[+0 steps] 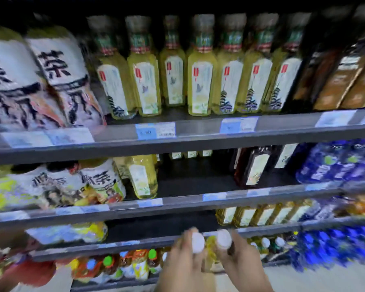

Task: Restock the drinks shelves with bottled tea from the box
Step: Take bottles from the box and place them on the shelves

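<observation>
Here, the two bottles of tea are side by side and almost touching, the left bottle (198, 242) and the right bottle (224, 239). Both are upright, long axes vertical, white caps towards us, yellow bodies dropping away between our palms. Each sits inside its own hand. Our left hand (183, 266) has its fingers wrapped round the left bottle below the cap, and our right hand (243, 268) is clamped the same way on the right one. So the tea lies in the hands, not away from them.

The caps show against the shelf rail (152, 242), on our side of it. Beyond the rail and up to the right stands a row of yellow bottles (261, 214). Beyond it and to the left there is only a dark stretch of shelf. We judge the move turns on that: the bottles must rise over the rail and go forward — kept upright. The left hand is slightly nearer the dark stretch. The picture is blurred, and the box is out of view.
</observation>
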A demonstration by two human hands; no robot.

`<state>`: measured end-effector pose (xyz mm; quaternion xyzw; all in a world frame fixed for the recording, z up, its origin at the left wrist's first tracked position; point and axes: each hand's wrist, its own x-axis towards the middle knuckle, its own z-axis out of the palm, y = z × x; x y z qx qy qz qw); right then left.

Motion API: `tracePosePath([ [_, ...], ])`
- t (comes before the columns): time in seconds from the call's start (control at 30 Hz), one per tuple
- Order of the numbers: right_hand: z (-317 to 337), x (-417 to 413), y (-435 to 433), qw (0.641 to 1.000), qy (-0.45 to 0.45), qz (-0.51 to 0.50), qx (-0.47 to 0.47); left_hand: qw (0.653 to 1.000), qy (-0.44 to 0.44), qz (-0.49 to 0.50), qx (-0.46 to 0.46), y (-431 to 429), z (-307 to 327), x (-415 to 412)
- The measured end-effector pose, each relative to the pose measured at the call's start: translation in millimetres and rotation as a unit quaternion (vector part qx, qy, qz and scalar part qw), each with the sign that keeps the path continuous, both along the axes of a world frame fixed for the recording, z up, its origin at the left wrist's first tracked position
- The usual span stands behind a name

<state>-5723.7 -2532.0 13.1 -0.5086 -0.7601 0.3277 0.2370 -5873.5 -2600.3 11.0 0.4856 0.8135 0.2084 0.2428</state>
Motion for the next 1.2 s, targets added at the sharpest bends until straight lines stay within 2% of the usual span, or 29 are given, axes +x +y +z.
tracePosePath([
  [0.1,53,-4,8,0.996,0.066,0.018,0.055,0.990,-0.011,-0.009,0.141,-1,52,-11],
  [0.2,93,-19,11,0.993,0.096,0.020,0.065,0.979,0.006,-0.038,0.200,8,102,-25],
  [0.27,111,-25,14,0.995,0.069,0.024,0.071,0.972,0.007,-0.046,0.231,14,126,-32],
  [0.43,135,-41,31,0.990,0.097,0.014,0.106,0.954,0.032,-0.048,0.294,30,146,-48],
  [0.63,133,-59,60,0.989,0.126,-0.009,0.080,0.951,0.017,-0.023,0.306,60,138,-61],
  [0.77,128,-72,89,0.980,0.164,-0.048,0.102,0.952,0.016,0.006,0.306,87,116,-63],
  [0.93,103,-67,109,0.982,0.159,-0.033,0.092,0.947,-0.010,0.078,0.312,108,92,-64],
  [1.1,96,-73,145,0.988,0.138,-0.044,0.059,0.942,0.015,0.130,0.310,145,90,-69],
  [1.2,94,-88,165,0.986,0.142,-0.039,0.079,0.932,0.022,0.152,0.328,168,86,-68],
])
